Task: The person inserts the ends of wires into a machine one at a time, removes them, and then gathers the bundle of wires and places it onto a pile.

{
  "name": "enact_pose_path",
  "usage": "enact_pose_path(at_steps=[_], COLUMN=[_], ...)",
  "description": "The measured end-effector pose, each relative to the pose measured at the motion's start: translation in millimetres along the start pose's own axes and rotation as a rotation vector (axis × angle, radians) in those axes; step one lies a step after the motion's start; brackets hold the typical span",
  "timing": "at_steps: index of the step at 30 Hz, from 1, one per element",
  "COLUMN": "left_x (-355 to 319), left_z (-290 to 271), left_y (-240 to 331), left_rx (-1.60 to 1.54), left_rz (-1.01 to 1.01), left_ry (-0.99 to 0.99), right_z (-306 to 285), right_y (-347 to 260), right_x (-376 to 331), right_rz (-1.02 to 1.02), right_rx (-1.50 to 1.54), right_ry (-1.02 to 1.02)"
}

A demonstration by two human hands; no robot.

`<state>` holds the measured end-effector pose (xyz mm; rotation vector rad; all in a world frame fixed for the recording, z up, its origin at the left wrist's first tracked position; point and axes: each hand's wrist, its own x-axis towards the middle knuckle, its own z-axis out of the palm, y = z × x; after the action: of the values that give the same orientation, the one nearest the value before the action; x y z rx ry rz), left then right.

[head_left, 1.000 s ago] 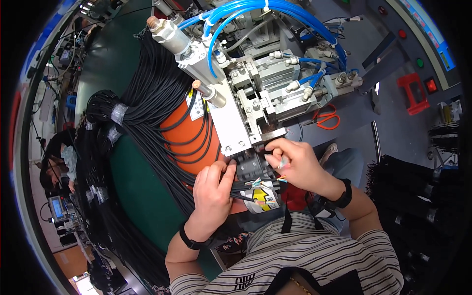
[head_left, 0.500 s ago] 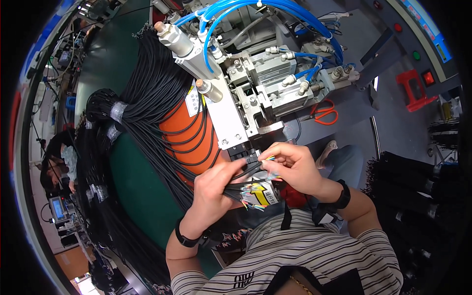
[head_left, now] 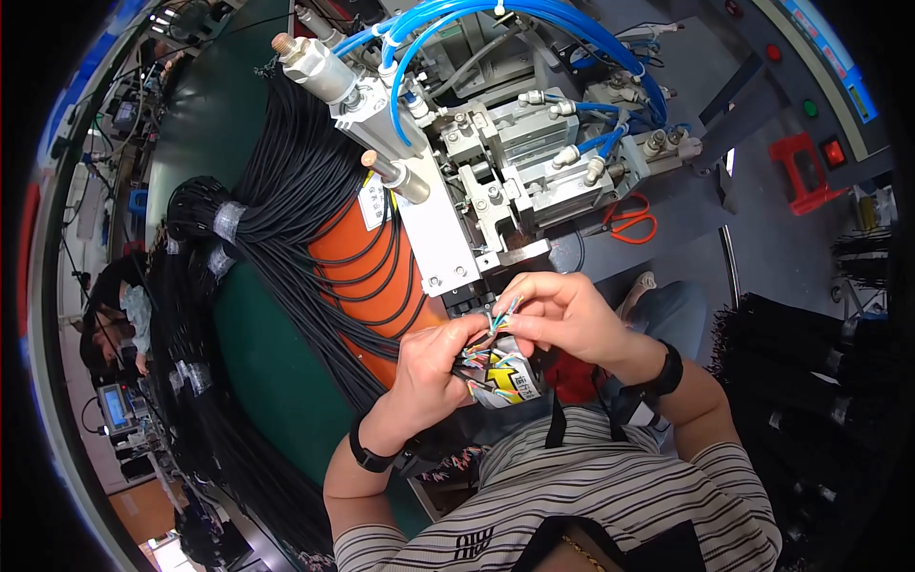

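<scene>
My left hand grips the end of a black cable whose thin coloured wires fan out from it. My right hand pinches the tips of those wires between thumb and fingers, just below the front of a metal pneumatic machine with blue air hoses. Both hands are close together in front of my chest. A dark band is on each wrist. Under the hands a small box with a yellow label shows.
Large bundles of black cables drape over an orange cylinder on a green table to the left. Orange-handled scissors lie right of the machine. More black cable bundles lie at right. Another person sits far left.
Both hands pulled back from the machine's front toward my chest, carrying the cable end. The coloured wires are now spread between my fingers.
</scene>
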<state>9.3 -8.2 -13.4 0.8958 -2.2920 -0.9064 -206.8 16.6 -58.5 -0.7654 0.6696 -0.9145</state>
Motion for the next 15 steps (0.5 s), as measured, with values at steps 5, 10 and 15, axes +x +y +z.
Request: enact_pose_path(at_steps=[5,10,15], left_x=[5,-1,4], left_z=[9,7,7], left_y=[11,7,8], left_rx=[0.227,0.273,0.268], left_rz=[0.072,0.098,0.131], left_ry=[0.013,0.043,0.052], right_z=[13,10,-9], right_y=[18,2,1], right_x=[5,1,4], right_rz=[-0.625,-0.394,-0.016], right_rx=[-0.592,-0.270,0.343], right_ry=[0.253,0.154,-0.093])
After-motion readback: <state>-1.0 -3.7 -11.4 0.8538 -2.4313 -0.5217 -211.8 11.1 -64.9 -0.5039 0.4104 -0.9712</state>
